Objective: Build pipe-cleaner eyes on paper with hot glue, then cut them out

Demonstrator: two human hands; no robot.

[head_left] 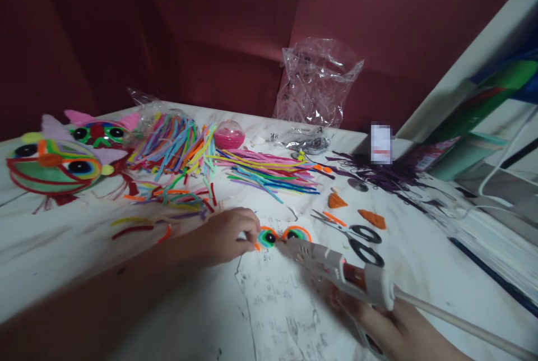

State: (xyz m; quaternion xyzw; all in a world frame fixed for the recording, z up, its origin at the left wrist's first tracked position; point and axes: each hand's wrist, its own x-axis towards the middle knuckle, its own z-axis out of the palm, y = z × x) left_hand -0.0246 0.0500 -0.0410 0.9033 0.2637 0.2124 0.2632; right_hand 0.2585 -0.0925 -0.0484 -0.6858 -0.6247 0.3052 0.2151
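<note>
Closest in, the right hand (390,324) is wrapped shut round the grip of a glue gun (336,265), its nozzle at a pair of fuzzy eyes (279,236) that the left hand (227,235) pins at their left edge with pinched fingertips. Those eyes look light, soft and easily bent, so a hold on the rim, away from the hot tip, seems safest. Scissors (363,243) lie just right of the gun, loose strands (260,173) beyond the left hand, and bare counter (63,260) shows to its left.
</note>
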